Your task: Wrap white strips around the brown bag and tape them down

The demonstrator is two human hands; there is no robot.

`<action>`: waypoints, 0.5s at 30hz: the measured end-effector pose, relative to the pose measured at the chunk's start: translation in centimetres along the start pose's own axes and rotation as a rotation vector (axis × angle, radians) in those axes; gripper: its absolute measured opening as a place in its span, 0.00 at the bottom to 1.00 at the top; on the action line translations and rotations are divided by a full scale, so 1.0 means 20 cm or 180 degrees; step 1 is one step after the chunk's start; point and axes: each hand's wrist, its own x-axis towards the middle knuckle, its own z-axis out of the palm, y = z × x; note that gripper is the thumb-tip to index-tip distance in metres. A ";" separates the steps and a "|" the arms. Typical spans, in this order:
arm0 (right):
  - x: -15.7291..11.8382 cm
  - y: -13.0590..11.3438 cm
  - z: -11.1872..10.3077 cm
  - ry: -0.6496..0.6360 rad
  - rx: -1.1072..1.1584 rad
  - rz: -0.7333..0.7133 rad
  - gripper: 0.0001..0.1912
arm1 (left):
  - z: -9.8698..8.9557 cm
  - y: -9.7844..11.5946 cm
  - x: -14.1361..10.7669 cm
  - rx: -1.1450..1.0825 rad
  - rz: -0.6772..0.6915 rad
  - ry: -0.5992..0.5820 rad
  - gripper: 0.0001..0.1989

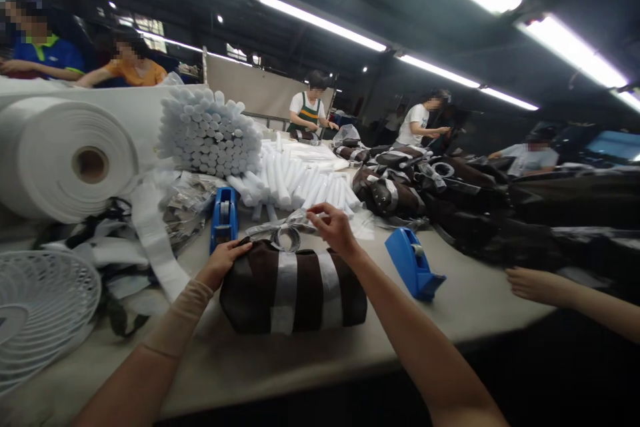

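Observation:
A dark brown handbag [307, 290] lies on the table in front of me, with two pale wrapping bands around its body. My left hand [226, 260] rests on its upper left end, fingers stretched over the edge. Above the bag's top right, my right hand [334, 230] is closed in a pinch. Clear plastic lies right by those fingertips, and whether they hold some of it I cannot make out. Behind the bag's top is a plastic-wrapped strap or handle with a round loop [285, 238].
Blue tape dispensers stand left [224, 217] and right [414, 263] of the bag. White foam rods [207, 137], a white roll [65, 157], a white basket [45, 307] and dark bags [390, 190] crowd the table. A co-worker's hand [537, 285] reaches in at right.

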 end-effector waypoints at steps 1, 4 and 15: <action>-0.02 0.07 -0.05 0.0242 -0.0056 0.0185 0.18 | -0.01 -0.02 0.02 0.0156 0.0003 0.0035 0.28; -0.13 0.31 -0.16 0.0613 -0.0562 0.0647 0.21 | -0.03 -0.06 0.04 0.0736 0.0122 0.0325 0.22; -0.37 0.59 -0.07 -0.0334 -0.1245 0.0075 0.18 | 0.06 0.00 0.02 0.3225 0.1926 -0.0428 0.19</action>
